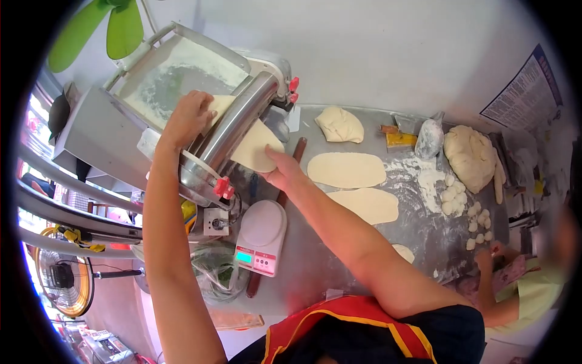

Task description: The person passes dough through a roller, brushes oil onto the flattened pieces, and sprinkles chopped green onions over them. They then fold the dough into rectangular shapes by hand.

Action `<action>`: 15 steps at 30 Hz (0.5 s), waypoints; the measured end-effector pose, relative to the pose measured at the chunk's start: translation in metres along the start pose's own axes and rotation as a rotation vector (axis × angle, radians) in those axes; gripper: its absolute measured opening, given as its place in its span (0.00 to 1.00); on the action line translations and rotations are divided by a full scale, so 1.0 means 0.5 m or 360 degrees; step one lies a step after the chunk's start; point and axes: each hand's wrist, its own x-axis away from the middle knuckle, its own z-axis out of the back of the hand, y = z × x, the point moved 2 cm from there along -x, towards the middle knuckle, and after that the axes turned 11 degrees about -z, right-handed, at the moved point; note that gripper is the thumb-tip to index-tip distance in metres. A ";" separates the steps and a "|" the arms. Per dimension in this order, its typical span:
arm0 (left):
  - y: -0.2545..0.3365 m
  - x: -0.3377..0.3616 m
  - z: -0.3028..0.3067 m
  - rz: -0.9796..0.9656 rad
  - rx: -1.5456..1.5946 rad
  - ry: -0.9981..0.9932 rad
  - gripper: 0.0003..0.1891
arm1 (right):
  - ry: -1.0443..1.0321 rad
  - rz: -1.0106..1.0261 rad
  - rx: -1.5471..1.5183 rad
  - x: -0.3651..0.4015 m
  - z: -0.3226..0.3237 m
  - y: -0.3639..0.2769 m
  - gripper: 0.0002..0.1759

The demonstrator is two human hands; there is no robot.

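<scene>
A flat dough sheet (257,147) runs through the steel rollers (237,115) of a dough sheeter. On the near side of the rollers, my right hand (284,172) holds the sheet's lower end, thumb on top and fingers partly hidden underneath. My left hand (189,119) is at the floury feed tray (176,73), its fingers bent against the other end of the same sheet. Two oval dough sheets lie on the metal table, one farther back (347,169) and one nearer (370,205). My right forearm partly covers a smaller dough piece (404,253).
A pink kitchen scale (261,233) stands beside a long rolling pin (254,283). At the back are a dough lump (339,125) and a larger dough mass (469,156). Several small dough balls (453,197) sit at right, near another person (515,291). A fan (60,275) stands at left.
</scene>
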 end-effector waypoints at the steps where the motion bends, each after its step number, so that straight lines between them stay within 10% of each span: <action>1: -0.004 0.001 -0.005 -0.0004 0.0026 0.0006 0.15 | -0.0008 0.0022 0.0011 0.009 0.003 0.001 0.20; 15: -0.015 0.001 0.000 0.0064 0.0012 0.0204 0.13 | -0.0036 0.0125 0.0141 0.079 0.029 -0.009 0.21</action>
